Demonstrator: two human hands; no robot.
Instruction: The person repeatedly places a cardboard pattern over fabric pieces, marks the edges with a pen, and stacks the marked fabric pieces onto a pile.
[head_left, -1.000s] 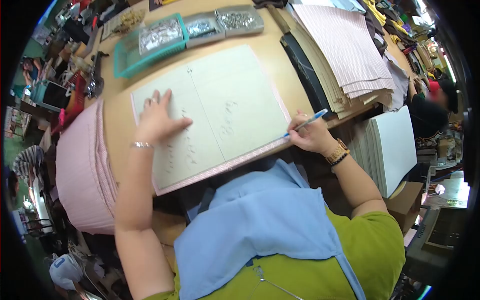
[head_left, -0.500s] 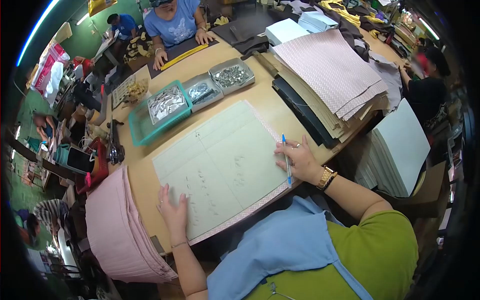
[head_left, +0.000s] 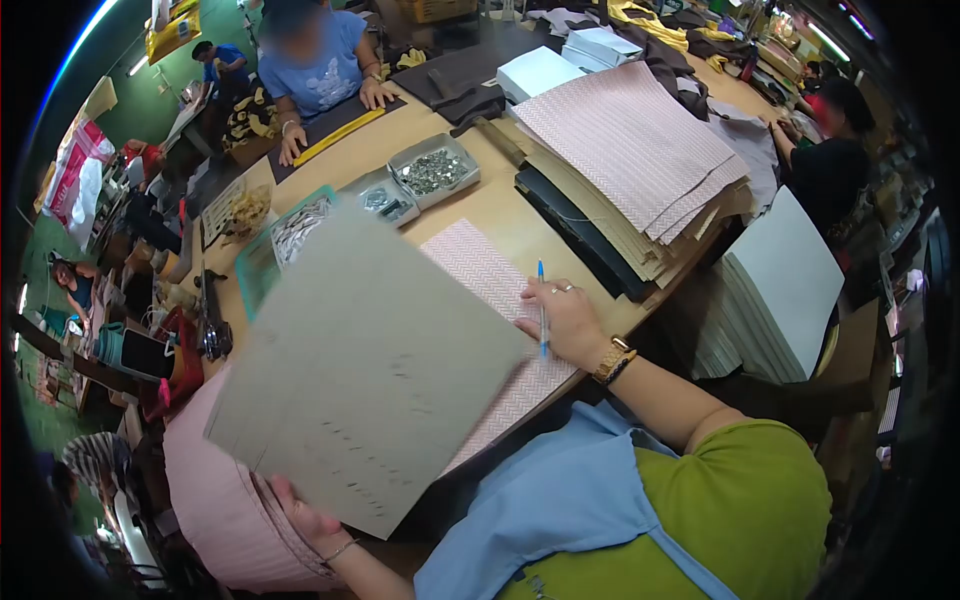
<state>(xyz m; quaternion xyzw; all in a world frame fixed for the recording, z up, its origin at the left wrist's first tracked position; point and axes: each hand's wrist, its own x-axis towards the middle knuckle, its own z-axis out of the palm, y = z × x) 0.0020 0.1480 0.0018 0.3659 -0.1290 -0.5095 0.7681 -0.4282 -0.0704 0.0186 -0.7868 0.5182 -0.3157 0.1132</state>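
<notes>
A grey cardboard sheet [head_left: 365,365] with handwriting and drawn lines is tilted up off the table. My left hand [head_left: 308,512] grips it at the lower left edge, the thumb on its face and the fingers hidden behind. Under and beside it lies a pink-and-white zigzag-patterned sheet [head_left: 478,258], partly covered by the cardboard. My right hand [head_left: 565,318] is at that sheet's right edge, with a blue-and-white ballpoint pen [head_left: 542,305] held between its fingers. The pen stands roughly in line with my view.
Left of the front edge hangs a pink stack of sheets [head_left: 210,500]. Patterned sheets [head_left: 630,140] are piled at the right. Beyond the cardboard sit a teal basket [head_left: 252,285] and a grey box of metal pieces [head_left: 433,170]. A person [head_left: 320,75] works across the table.
The cardboard has been lifted off the patterned sheet and swung left by my left hand, which has closed on its edge. My right hand still has the pen.
</notes>
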